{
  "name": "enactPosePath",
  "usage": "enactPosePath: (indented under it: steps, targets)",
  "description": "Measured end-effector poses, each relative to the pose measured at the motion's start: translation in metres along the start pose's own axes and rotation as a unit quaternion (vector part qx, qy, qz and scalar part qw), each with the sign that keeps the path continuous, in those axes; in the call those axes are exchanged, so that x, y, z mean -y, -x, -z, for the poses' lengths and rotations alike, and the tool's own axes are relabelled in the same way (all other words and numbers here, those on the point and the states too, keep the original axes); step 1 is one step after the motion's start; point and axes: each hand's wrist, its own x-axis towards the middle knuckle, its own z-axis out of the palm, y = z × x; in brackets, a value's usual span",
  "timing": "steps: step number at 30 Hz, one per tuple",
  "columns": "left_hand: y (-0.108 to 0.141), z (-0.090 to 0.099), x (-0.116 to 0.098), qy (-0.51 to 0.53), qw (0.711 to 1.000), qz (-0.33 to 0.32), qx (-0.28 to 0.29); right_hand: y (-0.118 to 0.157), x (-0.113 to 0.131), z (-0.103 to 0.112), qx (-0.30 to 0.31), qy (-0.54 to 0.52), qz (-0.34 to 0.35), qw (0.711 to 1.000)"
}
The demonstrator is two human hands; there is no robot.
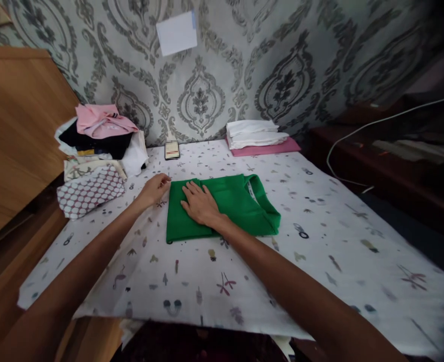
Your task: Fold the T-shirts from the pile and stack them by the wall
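Observation:
A green garment [229,201] lies partly folded on the patterned white cloth, its neckline with a small label toward the right. My right hand [200,203] rests flat on the folded left part, fingers spread. At the garment's upper left corner is my left hand [155,190], its fingers bent together near the edge; whether they pinch any fabric is too small to tell.
A heap of clothes [101,136] stands at the left beside a wooden panel [22,120]. Folded white cloths [254,134] lie on a pink one [267,147] at the back. A small card [172,150] is near the wall. A cable [357,128] hangs at the right.

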Motion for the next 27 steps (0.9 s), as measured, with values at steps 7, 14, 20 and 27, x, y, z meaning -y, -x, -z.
enactPosePath:
  steps: [7,14,20,27]
  targets:
    - [-0.042,-0.023,0.015,0.06,0.996,-0.011,0.06,0.002,0.001,0.002,-0.01,0.005,-0.018,1.0]
    - [-0.044,-0.023,0.027,0.102,0.987,-0.06,0.105,0.002,0.003,0.005,-0.004,0.009,-0.026,1.0]
    - [-0.044,-0.019,0.025,-0.136,0.983,-0.111,0.056,0.002,0.002,0.004,-0.005,0.018,-0.022,1.0]
    - [-0.001,-0.007,0.015,0.08,0.983,0.163,-0.043,0.003,0.003,0.008,0.017,0.006,-0.024,1.0]
